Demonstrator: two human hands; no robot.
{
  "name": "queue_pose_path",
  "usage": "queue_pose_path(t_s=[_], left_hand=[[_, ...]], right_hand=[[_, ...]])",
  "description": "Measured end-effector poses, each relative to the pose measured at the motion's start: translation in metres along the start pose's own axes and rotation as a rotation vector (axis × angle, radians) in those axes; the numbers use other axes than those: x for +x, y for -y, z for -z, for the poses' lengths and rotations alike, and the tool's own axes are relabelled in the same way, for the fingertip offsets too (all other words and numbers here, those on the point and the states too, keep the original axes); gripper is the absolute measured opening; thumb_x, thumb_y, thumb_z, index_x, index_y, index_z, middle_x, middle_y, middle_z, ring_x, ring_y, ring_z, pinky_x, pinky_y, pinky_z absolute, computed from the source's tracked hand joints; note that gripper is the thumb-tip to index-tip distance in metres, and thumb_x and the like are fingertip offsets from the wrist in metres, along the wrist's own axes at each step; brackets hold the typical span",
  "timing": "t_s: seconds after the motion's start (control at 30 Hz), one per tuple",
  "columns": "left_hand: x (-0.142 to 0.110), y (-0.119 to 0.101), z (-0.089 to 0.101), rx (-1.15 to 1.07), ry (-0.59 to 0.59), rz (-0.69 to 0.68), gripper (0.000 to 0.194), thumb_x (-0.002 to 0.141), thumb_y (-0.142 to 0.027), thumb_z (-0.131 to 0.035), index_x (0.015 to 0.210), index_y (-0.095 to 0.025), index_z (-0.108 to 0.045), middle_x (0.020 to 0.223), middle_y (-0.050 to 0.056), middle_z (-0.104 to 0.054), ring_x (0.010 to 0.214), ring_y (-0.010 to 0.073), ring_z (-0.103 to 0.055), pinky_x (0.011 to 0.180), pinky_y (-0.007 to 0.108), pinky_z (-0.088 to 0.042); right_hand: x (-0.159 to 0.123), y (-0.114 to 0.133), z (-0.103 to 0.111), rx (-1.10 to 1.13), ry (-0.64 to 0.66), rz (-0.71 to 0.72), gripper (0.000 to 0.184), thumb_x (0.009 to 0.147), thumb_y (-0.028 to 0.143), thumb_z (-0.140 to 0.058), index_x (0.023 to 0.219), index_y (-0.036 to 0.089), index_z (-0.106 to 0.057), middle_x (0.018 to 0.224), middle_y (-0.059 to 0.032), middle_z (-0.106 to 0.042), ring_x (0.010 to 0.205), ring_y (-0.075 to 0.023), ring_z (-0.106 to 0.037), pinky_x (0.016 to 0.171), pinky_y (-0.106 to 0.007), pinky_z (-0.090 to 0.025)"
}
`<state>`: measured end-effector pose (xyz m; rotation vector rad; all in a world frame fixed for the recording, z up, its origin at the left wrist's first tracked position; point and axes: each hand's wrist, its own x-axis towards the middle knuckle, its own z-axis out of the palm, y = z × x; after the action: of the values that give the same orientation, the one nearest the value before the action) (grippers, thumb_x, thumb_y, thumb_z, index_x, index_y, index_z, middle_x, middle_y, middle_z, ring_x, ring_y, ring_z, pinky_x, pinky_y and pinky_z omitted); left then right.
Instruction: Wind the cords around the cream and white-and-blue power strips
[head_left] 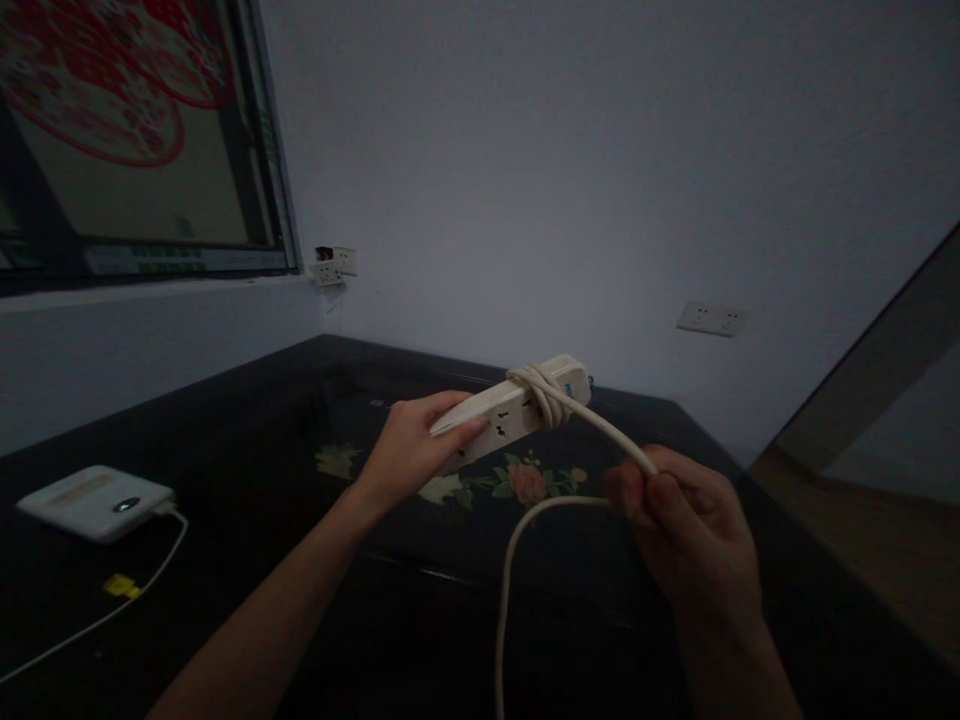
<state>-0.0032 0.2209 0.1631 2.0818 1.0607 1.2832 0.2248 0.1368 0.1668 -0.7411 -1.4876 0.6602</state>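
Observation:
A white power strip (491, 418) is held tilted above the dark table, its far end raised to the right. My left hand (416, 440) grips its near end, thumb on the socket face. Several turns of its off-white cord (551, 398) are wound around the far end. From these turns the cord runs taut to my right hand (686, 520), whose fingers are closed on it. Beyond that hand the cord loops back left and hangs down out of view at the bottom.
The black table (270, 420) has a floral pattern (527, 480). A white power bank (97, 503) lies at left, with a thin white cable (169, 560) and a yellow tag (121, 586). Wall sockets (711, 318) are behind; a loose socket plate (328, 273) hangs near the window (142, 180).

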Motion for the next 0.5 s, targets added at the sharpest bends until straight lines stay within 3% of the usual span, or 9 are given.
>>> queue_pose_path(t_s=[0.23,0.5], left_hand=[[0.004,0.006,-0.003,0.048,-0.002,-0.015,0.033,0.082,-0.040,-0.058,0.102,-0.017,-0.070,0.092,0.005,-0.072,0.079,0.0162,-0.064,0.068,0.026,-0.048],[0.003,0.003,0.004,-0.441,0.049,0.184,0.045,0.075,-0.045,-0.060,0.105,-0.012,-0.066,0.087,0.008,-0.071,0.063,0.0127,-0.060,0.053,0.022,-0.045]], right_hand=[[-0.004,0.002,-0.006,-0.198,0.021,0.056,0.034,0.088,0.047,-0.054,0.067,0.023,-0.065,0.055,0.0001,-0.051,0.046,-0.0114,-0.040,0.040,-0.025,-0.028],[0.005,-0.008,-0.006,-0.365,0.060,0.126,0.032,0.088,0.042,-0.054,0.068,0.022,-0.067,0.061,-0.0021,-0.060,0.055,-0.0143,-0.054,0.048,-0.025,-0.041]])
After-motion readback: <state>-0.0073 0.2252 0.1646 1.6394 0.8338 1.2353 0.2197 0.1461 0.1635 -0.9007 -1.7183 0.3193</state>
